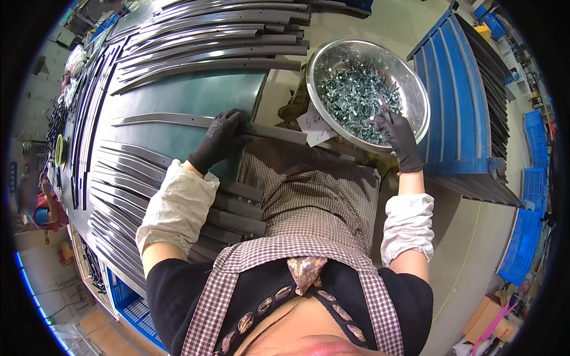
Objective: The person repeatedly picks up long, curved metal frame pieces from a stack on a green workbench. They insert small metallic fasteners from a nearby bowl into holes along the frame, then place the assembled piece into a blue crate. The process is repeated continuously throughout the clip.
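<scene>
My left hand (221, 139), in a black glove, is closed around a long dark grey strip (169, 119) that lies across the green tabletop. One end of this strip (279, 133) sticks out past the table edge, above my lap. My right hand (400, 136), also gloved in black, reaches into a shiny metal bowl (325, 111). Its fingers are bent together at a heap of small metal clips (353, 92). A small piece seems to sit at the fingertips; its exact shape is hard to make out.
More dark strips (219, 44) lie in rows at the far side of the table, and others (127, 178) at the near left. A paper sheet (316, 127) with handwriting lies by the bowl. A blue ribbed rack (448, 89) stands right. Another person (47, 207) is far left.
</scene>
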Motion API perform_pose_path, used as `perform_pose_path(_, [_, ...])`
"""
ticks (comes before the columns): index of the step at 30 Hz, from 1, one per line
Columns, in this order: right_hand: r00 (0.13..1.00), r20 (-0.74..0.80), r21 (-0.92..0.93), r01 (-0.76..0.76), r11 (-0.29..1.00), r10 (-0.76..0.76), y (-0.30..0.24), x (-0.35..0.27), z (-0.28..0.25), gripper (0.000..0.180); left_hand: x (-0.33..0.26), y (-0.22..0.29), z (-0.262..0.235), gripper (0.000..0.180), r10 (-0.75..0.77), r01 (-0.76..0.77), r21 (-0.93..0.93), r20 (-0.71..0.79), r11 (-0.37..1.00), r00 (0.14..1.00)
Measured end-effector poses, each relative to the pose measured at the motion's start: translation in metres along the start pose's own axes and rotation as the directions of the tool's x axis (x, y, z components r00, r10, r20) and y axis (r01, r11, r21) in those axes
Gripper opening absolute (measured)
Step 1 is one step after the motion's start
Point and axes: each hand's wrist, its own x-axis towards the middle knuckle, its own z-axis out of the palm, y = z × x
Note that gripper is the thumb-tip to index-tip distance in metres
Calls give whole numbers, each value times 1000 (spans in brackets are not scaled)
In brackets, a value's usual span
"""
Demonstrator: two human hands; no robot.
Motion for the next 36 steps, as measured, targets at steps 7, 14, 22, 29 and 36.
perform_pose_path(7, [995, 92, 532, -17, 847, -37, -15, -21, 22, 23, -11, 53, -9, 13, 150, -150, 9, -19, 989, 988])
perform_pose_path(14, [797, 420, 587, 126, 800, -434, -42, -81, 117, 26, -21, 123, 14, 19, -105, 247, -398, 347, 883, 932])
perform_pose_path(22, [832, 529, 496, -142, 857, -169, -48, -101, 145, 28, -27, 120, 21, 16, 257, -258, -2, 122, 966, 959])
perform_pose_path(29, [824, 564, 307, -142, 941, -60, -57, -102, 137, 35, -26, 99, 34, 36, 459, -504, 255, 218, 825, 861])
perform_pose_path(36, [869, 209, -407, 494, 768, -448, -28, -76, 126, 40, 3, 39, 18, 56, 295, -297, 302, 55, 906, 954])
